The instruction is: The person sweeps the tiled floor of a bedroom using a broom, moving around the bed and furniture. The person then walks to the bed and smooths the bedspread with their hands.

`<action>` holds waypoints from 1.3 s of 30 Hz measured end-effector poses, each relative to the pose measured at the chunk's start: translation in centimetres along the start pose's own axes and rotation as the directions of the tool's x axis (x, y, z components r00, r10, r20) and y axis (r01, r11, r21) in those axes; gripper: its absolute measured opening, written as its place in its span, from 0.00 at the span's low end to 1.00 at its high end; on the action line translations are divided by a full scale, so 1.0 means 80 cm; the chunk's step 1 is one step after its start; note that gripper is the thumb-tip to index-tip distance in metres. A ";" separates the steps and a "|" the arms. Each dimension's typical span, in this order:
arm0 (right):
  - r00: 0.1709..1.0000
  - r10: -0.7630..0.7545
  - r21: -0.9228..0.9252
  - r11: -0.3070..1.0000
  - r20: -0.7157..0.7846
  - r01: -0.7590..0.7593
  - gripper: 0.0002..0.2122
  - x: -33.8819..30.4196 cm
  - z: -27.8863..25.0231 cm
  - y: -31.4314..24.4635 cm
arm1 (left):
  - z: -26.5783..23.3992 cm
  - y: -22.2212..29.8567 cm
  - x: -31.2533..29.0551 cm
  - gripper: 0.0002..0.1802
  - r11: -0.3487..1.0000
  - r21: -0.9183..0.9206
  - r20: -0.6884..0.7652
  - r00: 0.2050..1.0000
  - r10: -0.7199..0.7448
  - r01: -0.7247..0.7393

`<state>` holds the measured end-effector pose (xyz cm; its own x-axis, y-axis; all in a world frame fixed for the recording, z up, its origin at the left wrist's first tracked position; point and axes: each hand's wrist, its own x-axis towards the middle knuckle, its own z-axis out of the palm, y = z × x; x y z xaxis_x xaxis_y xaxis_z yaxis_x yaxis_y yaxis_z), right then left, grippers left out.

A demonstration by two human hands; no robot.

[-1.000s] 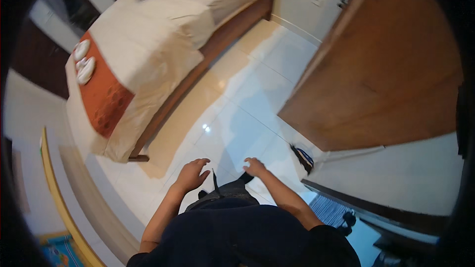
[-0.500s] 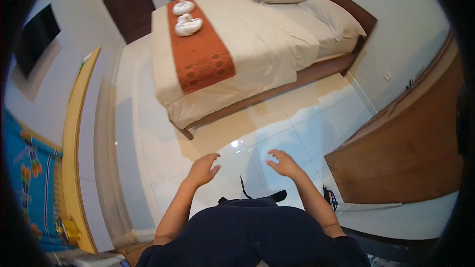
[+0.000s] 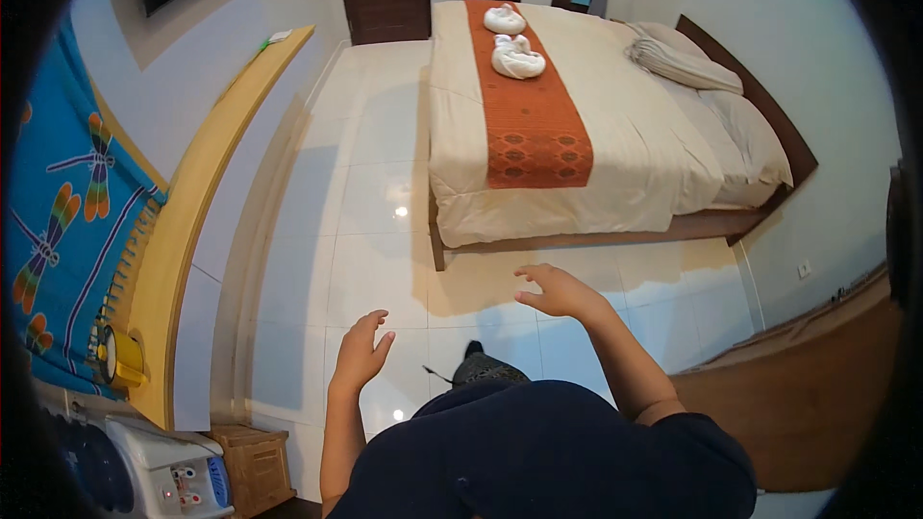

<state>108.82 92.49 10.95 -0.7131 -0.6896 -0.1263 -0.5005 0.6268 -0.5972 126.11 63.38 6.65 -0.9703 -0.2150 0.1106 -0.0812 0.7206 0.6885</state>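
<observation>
My left hand [image 3: 361, 352] is held out over the tiled floor with its fingers apart and nothing in it. To its right, my right hand [image 3: 554, 290] is also raised, fingers loosely curved and spread, holding nothing. Neither hand touches anything. Ahead stands a bed [image 3: 654, 149] with cream bedding, and its near edge lies just beyond my right hand. An orange-brown bed runner [image 3: 538, 125] crosses it, bearing two folded white towels [image 3: 519, 58]. Pillows [image 3: 755, 130] and a rolled blanket-like bundle [image 3: 685, 62] lie at the headboard side.
Along the left wall runs a long yellow-topped ledge [image 3: 216, 163] beside a blue dragonfly-patterned cloth [image 3: 72, 231]. A water dispenser [image 3: 163, 466] and a small wooden box [image 3: 252, 469] stand at lower left. A brown wooden surface [image 3: 798, 413] is at lower right. White floor tiles [image 3: 380, 259] lie ahead.
My view has swung left, so the bed sits farther right and more of the left wall shows. One foot has come forward. Both hands stay raised, now farther apart.
</observation>
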 end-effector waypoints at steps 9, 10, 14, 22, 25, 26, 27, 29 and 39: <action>0.990 -0.139 -0.018 0.990 -0.001 0.139 0.22 0.255 0.020 -0.032 | -0.049 -0.088 0.143 0.18 0.996 0.084 -0.043 0.999 -0.033 0.037; 0.995 -0.094 -0.046 0.994 0.033 0.095 0.23 0.275 0.013 -0.040 | -0.054 -0.102 0.166 0.18 0.993 0.110 -0.032 0.999 -0.042 0.046; 0.999 -0.043 -0.008 0.999 0.033 0.044 0.25 0.375 -0.012 -0.017 | -0.079 -0.136 0.264 0.18 0.992 0.104 0.012 0.997 -0.072 0.070; 0.994 0.074 -0.066 0.995 -0.084 -0.079 0.27 0.537 -0.060 0.019 | -0.108 -0.193 0.460 0.18 0.998 0.057 0.062 0.997 -0.039 0.035; 0.996 0.047 -0.004 0.999 -0.075 -0.048 0.28 0.590 -0.060 0.022 | -0.118 -0.217 0.535 0.18 0.999 0.027 0.086 0.995 -0.041 0.038; 0.995 0.064 0.002 0.998 -0.072 -0.064 0.28 0.607 -0.060 0.024 | -0.121 -0.227 0.562 0.18 0.999 0.023 0.102 0.994 -0.042 0.040; 0.994 0.082 0.009 0.997 -0.069 -0.082 0.28 0.624 -0.059 0.027 | -0.125 -0.238 0.587 0.18 1.000 0.014 0.112 0.993 -0.028 0.027; 0.986 0.137 -0.027 0.990 -0.092 -0.140 0.29 0.661 -0.060 0.037 | -0.134 -0.264 0.639 0.18 1.000 0.000 0.126 0.992 0.005 -0.005; 0.842 0.477 -0.066 0.859 -0.254 -0.507 0.28 0.829 -0.100 0.040 | -0.185 -0.360 0.889 0.17 0.972 -0.003 0.277 0.934 0.227 -0.235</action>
<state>55.99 51.71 7.00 -0.9633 -0.1894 -0.1901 -0.1011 0.9123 -0.3969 62.78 17.59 5.33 -0.9875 0.1453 0.0609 0.1500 0.7488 0.6456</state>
